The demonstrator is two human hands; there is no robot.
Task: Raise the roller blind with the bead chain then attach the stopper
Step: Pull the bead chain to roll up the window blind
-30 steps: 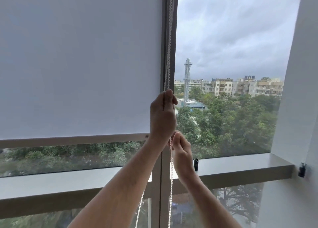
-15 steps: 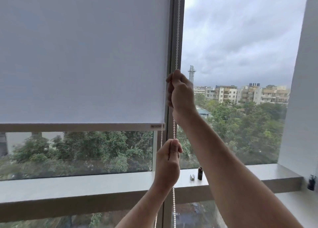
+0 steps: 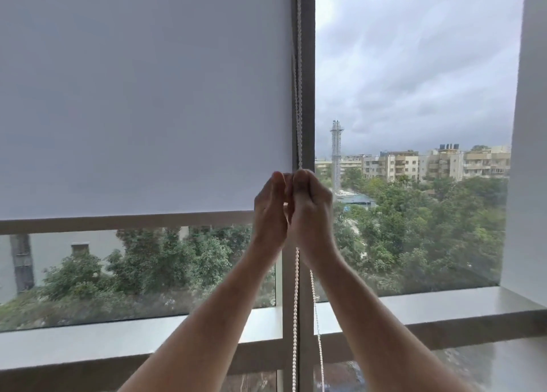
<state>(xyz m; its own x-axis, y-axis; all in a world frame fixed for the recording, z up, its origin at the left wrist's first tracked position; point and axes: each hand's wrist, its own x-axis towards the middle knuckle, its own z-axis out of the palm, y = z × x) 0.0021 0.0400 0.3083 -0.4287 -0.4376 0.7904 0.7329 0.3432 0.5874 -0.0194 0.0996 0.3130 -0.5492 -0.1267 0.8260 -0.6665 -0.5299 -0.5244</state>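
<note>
We are holding both hands side by side on the chain [image 3: 299,101], which is running vertically along the mullion [image 3: 309,65]. Right hand [image 3: 310,211] is curling its fingers around it; left hand [image 3: 270,211] is touching beside, grip unclear. Blind [image 3: 142,95] is hanging left of the chain.

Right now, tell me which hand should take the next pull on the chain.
Probably the right hand: its fingers curl round the bead chain where it runs up the frame. The left hand sits beside it at the same height; its grip is hidden.
</note>
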